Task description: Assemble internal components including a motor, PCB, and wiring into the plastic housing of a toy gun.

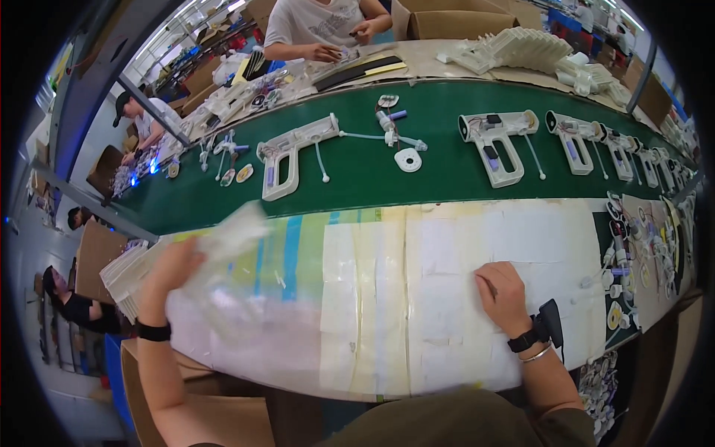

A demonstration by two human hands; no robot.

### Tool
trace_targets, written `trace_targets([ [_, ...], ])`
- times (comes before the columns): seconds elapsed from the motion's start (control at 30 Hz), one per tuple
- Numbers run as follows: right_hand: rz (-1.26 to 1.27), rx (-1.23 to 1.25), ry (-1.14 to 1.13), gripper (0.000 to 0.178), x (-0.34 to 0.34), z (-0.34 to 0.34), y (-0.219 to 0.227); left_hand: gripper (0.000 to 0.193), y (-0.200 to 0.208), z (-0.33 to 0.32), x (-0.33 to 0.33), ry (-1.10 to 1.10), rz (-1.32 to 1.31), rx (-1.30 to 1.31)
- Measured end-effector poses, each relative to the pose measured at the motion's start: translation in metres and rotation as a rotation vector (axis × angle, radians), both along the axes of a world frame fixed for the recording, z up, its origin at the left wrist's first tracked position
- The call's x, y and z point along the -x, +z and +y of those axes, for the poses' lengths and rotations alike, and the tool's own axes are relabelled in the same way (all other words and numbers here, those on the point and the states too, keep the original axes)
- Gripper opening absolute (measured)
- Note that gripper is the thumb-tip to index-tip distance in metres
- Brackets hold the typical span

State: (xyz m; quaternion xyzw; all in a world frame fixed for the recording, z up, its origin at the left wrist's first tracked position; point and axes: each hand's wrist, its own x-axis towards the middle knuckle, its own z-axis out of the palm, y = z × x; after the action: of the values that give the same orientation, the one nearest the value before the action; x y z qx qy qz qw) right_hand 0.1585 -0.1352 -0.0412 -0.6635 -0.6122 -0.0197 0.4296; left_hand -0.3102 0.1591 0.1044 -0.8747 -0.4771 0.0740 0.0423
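My left hand (pixel 179 262) is closed on a white plastic gun-shaped housing (pixel 237 232), smeared by motion, above the left part of the taped worktop. Beside that hand leans a stack of similar white housings (pixel 128 277). Over on the right, my right hand (pixel 502 295) rests on the worktop (pixel 447 320) with its fingers curled in, and nothing shows in them. On the green belt (pixel 357 175) beyond lie a gun-shaped housing (pixel 281 165) with a thin tube and another fitted housing (pixel 497 153) with small parts inside.
Loose inner parts with a white disc (pixel 407 159) lie mid-belt, and more fitted housings (pixel 577 141) line its right. Small wired parts (pixel 622 261) crowd the right worktop end. Across the belt a co-worker's hands (pixel 324 52) handle parts. A cardboard box (pixel 231 421) stands below left.
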Motion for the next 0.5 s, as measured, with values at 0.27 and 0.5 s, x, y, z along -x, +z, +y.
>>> trace_targets([
  [0.27,0.148,-0.112,-0.084,0.012,-0.004,0.005,0.0,0.035,-0.065,-0.09,-0.256,-0.574,-0.042,0.688],
  [0.5,0.246,-0.036,-0.002,0.014,-0.003,-0.003,0.011,0.027,-0.056,0.094,-0.397,-0.436,-0.497,0.003],
])
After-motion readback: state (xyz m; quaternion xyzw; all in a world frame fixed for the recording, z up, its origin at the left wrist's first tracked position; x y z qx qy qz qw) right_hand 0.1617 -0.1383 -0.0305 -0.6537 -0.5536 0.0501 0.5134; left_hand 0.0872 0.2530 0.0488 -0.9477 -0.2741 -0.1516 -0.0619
